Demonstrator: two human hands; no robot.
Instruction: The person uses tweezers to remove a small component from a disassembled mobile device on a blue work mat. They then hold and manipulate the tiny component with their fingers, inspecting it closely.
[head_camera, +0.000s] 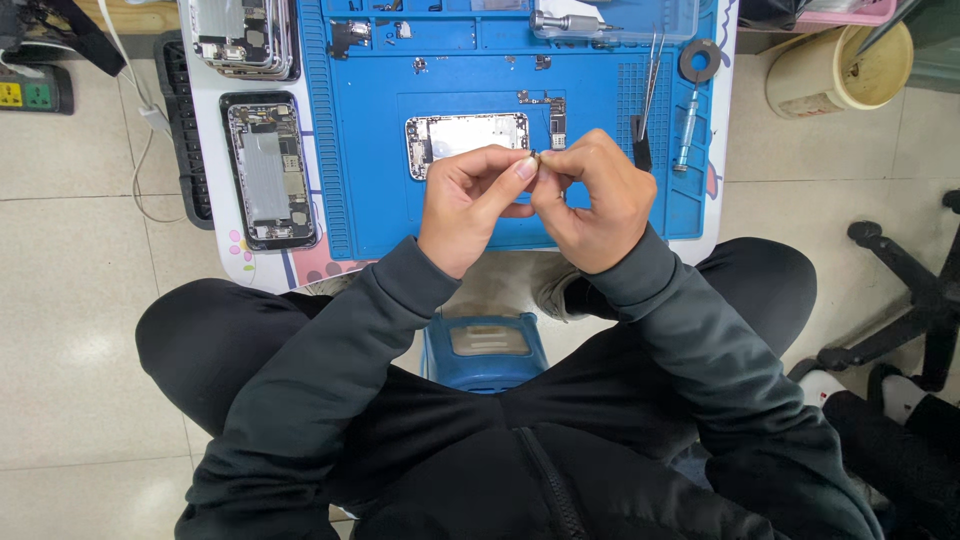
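I see my left hand (468, 205) and right hand (590, 200) brought together above the near edge of the blue silicone repair mat (370, 170), fingertips of both pinched on one tiny metallic part (535, 157) too small to identify. Just beyond the hands on that mat lies an opened silver phone housing (466, 135); left of the mat rests a black opened phone (268, 170), and tweezers (652, 75) lie on the mat's right side.

This is a phone repair workshop, shown by the blue work mat (380, 150) under the fingers (505, 170), an opened phone (466, 135) just beyond them, more gutted phones (268, 170) to their left, and tweezers (652, 70) to their right.
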